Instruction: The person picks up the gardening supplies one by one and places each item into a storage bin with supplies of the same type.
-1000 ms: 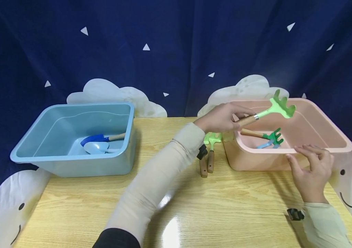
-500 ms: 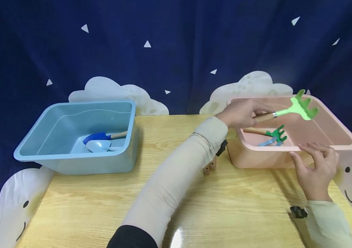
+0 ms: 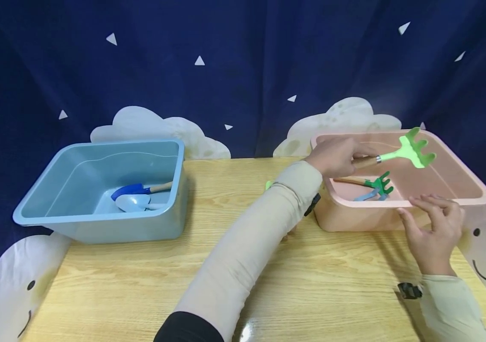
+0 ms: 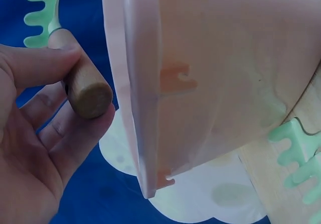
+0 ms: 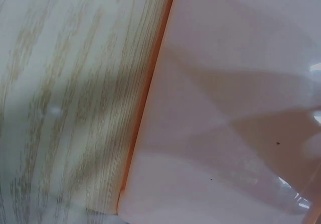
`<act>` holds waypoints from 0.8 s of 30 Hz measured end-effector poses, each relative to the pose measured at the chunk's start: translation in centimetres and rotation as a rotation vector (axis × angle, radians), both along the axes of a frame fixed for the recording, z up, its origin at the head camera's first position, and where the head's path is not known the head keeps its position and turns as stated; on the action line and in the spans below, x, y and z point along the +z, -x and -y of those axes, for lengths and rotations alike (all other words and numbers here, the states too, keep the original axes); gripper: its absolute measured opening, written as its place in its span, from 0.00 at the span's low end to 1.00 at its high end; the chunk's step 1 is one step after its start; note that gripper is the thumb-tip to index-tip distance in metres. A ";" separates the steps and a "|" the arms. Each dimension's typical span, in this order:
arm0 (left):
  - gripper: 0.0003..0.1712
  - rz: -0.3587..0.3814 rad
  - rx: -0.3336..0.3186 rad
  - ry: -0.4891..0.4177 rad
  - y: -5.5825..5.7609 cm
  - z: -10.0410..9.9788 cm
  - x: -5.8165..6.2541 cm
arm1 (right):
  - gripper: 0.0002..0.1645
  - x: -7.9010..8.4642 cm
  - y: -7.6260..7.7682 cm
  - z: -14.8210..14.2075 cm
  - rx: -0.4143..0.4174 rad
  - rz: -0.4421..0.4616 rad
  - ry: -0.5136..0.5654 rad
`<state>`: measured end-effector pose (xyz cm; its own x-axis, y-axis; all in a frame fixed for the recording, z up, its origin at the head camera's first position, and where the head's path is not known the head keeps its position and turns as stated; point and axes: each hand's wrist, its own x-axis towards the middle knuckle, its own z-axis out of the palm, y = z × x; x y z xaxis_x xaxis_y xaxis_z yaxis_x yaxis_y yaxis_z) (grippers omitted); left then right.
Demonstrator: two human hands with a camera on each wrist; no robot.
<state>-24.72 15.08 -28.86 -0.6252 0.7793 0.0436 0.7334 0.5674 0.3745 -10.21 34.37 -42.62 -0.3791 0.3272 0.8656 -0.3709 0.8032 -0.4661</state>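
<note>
My left hand point(image 3: 337, 156) grips the wooden handle of a light green hand rake point(image 3: 414, 149) over the pink basin point(image 3: 366, 204). The rake's tines point right, above the basin's floor. In the left wrist view, thumb and fingers pinch the wooden handle point(image 4: 90, 96) near its butt end, beside the basin's rim point(image 4: 143, 83). My right hand point(image 3: 435, 232) holds the basin's near rim, fingertips on top and thumb at the outer side. The right wrist view shows the basin's outer wall point(image 5: 215, 113), not the hand. A dark green rake point(image 3: 383, 184) and a light blue tool point(image 3: 366, 195) lie inside.
A blue basin point(image 3: 97, 217) stands at the left, with a dark blue trowel point(image 3: 127, 191) and a light blue trowel point(image 3: 130, 203) in it. Light green rakes point(image 4: 296, 146) lie on the table beside the pink basin, mostly behind the left arm in the head view.
My left hand has carried the light green rake rightward, farther over the pink basin, and then nearly stopped. My right hand has stayed on the rim.
</note>
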 end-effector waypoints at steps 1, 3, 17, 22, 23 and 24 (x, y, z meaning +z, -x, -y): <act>0.33 0.002 0.002 0.007 0.0 -0.1 0.1 | 0.44 0.2 -0.1 0.3 0.004 -0.001 0.005; 0.33 0.006 -0.001 0.016 -0.1 -0.2 0.1 | 0.45 0.7 -0.2 0.8 0.013 -0.005 0.008; 0.36 -0.051 -0.027 0.037 0.1 0.4 -0.7 | 0.47 0.6 -0.3 0.8 -0.005 0.005 -0.027; 0.37 -0.031 0.000 0.030 0.0 0.4 -0.5 | 0.47 1.0 -0.4 0.9 0.004 0.005 -0.033; 0.37 -0.037 0.001 0.030 -0.1 0.5 -0.5 | 0.48 1.1 -0.4 1.0 0.005 0.006 -0.035; 0.37 -0.040 0.005 0.028 -0.1 0.5 -0.4 | 0.47 1.2 -0.4 1.0 0.006 0.004 -0.034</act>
